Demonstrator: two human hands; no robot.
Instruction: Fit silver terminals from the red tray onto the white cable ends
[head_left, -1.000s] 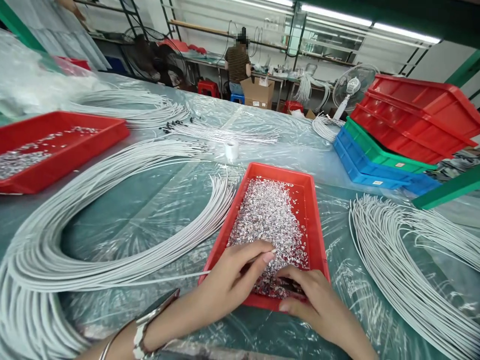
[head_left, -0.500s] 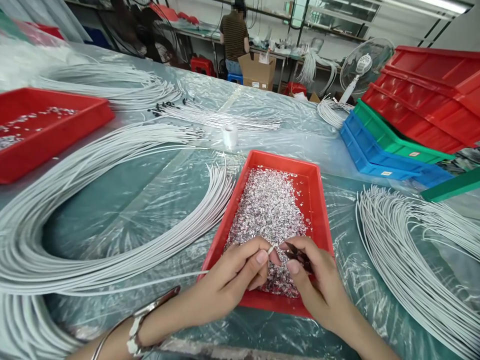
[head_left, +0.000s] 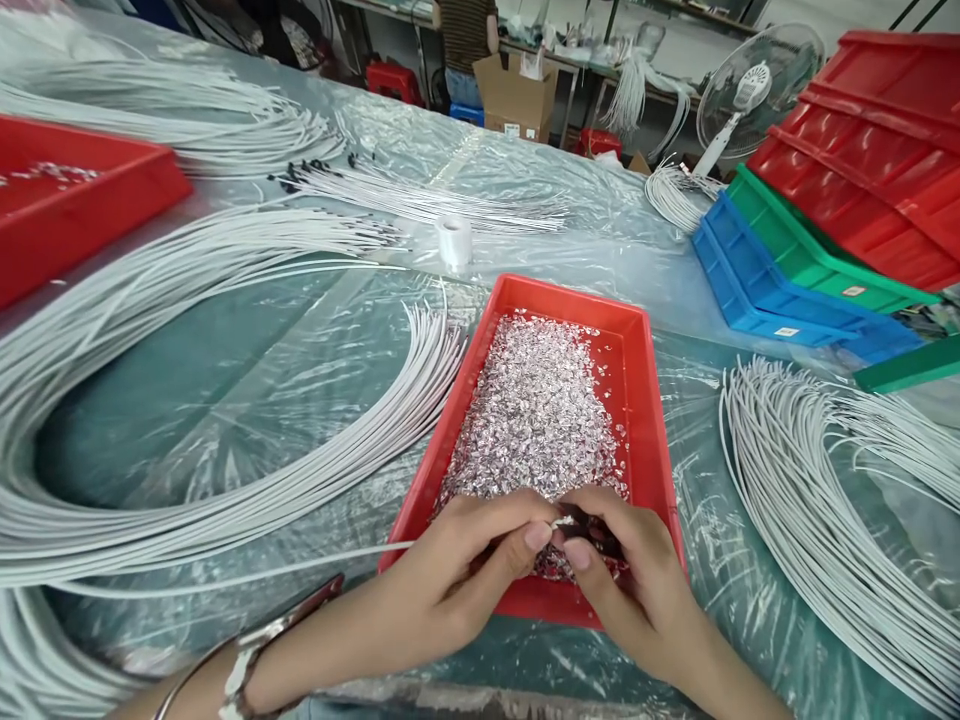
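My left hand [head_left: 480,570] is closed, pinching the tip of a white cable [head_left: 367,552] between thumb and forefinger. The cable runs off leftward behind the wrist. Facing it, my right hand [head_left: 630,570] is closed around a small dark tool [head_left: 594,532], mostly hidden by the fingers, so its kind cannot be made out. The tool's front meets the cable tip. Both hands hover over the near end of a red tray [head_left: 660,420], which holds a heap of tiny shiny scraps [head_left: 540,420].
Coiled white cables lie left [head_left: 300,500] and right [head_left: 795,500]. A white roll [head_left: 454,242] stands behind the tray. Another red tray [head_left: 90,225] is at far left. Stacked bins [head_left: 862,160] rise at right, before a fan [head_left: 750,90]. A person [head_left: 465,40] is at the back.
The dark tool in my right hand has closed in on the cable tip, and my hands have come together. The view has tipped downward a little.
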